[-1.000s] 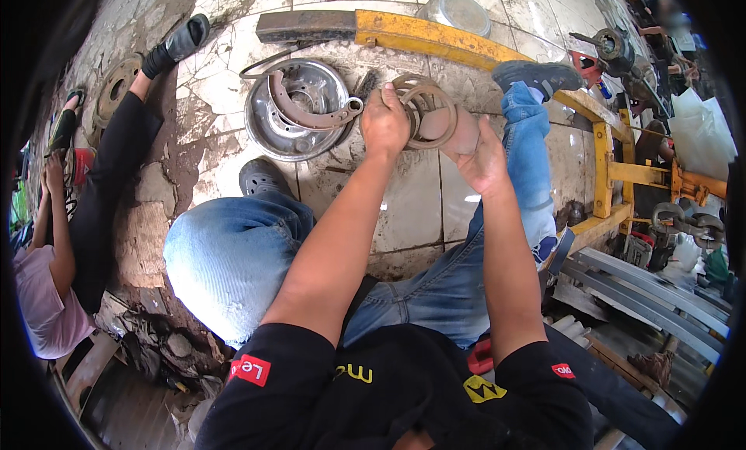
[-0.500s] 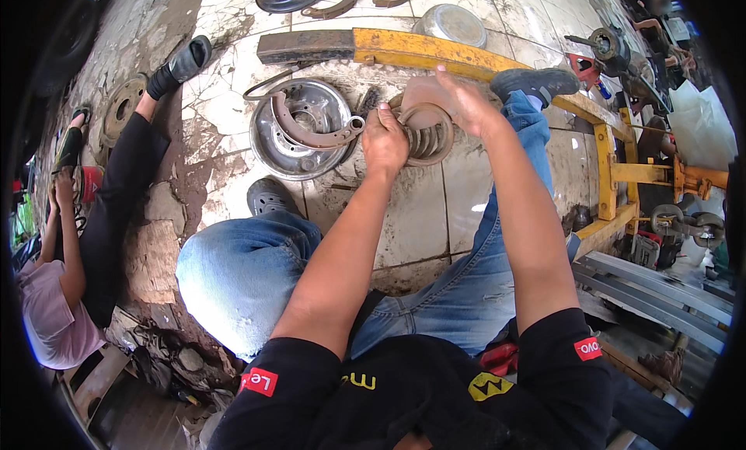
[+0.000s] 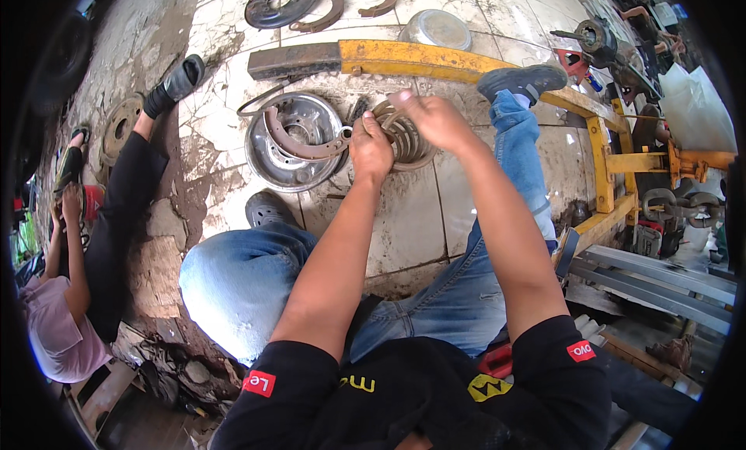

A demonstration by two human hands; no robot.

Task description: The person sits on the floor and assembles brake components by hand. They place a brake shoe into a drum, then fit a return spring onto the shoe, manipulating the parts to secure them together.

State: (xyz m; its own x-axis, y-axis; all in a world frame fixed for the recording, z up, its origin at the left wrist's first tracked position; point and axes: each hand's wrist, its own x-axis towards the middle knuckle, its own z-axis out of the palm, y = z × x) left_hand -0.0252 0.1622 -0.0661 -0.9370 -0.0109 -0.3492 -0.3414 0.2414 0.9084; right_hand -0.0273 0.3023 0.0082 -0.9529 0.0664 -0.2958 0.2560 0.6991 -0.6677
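A curved brake shoe (image 3: 299, 149) lies across a round metal brake backing plate (image 3: 268, 166) on the tiled floor. My left hand (image 3: 371, 148) is closed around the shoe's right end, beside its round eye. To the right, my right hand (image 3: 441, 125) is curled above a rusty coil spring (image 3: 408, 143), its fingertips smeared by motion near my left hand. Whatever those fingers hold is hidden. The coil spring rests on the floor beyond both hands, partly covered by the right one.
A yellow and black steel beam (image 3: 420, 59) crosses just beyond the parts. Behind it are a dark round plate (image 3: 272, 15), two more brake shoes (image 3: 322, 13) and an upturned metal pot (image 3: 439, 30). Another person's outstretched leg (image 3: 128, 178) is at left; a yellow frame (image 3: 602, 170) stands right.
My right hand has moved left toward my left hand, and its fingers have curled. A flat brown piece near it has gone from sight, and more of the coil spring shows.
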